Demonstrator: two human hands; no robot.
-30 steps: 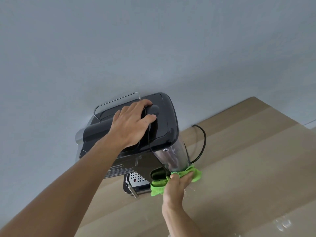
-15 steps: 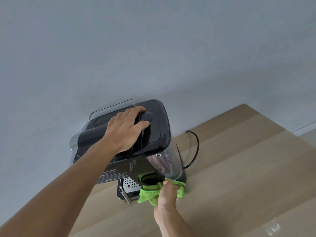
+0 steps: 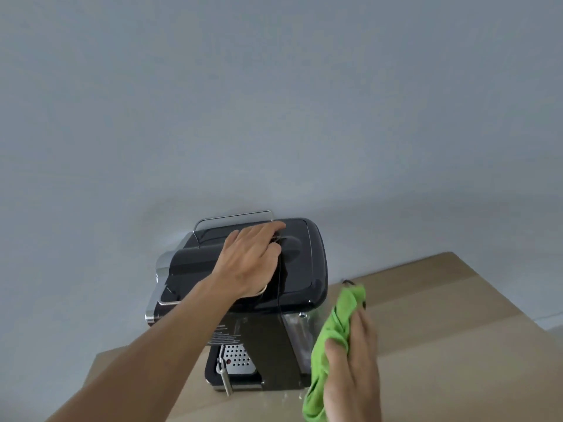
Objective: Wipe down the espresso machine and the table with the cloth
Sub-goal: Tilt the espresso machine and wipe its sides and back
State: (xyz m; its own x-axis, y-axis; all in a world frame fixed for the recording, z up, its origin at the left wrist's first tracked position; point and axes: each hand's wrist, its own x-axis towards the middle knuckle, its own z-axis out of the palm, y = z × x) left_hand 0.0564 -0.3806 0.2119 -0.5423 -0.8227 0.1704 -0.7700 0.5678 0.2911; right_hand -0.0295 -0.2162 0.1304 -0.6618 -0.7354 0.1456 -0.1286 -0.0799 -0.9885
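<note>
The black espresso machine (image 3: 301, 263) stands on the wooden table (image 3: 457, 330) against the wall. My left hand (image 3: 246, 263) rests flat on its top, fingers reaching across the lid's groove. My right hand (image 3: 353, 367) holds the green cloth (image 3: 338, 324) at the machine's right side, beside the clear water tank (image 3: 297, 333). The thumb pins the cloth against straight fingers. One end of the cloth sticks up past the fingertips and the other hangs below the hand.
A perforated metal drip tray (image 3: 237, 357) and a steam wand (image 3: 226, 382) show at the machine's base. A black power cord (image 3: 347, 281) peeks out behind the cloth. Small wet spots (image 3: 286, 397) lie on the table by the base. A grey wall fills the upper view.
My right hand has lifted the cloth from the machine's base up along its right side. My left hand stays on top, its fingers now straighter. The view has shifted.
</note>
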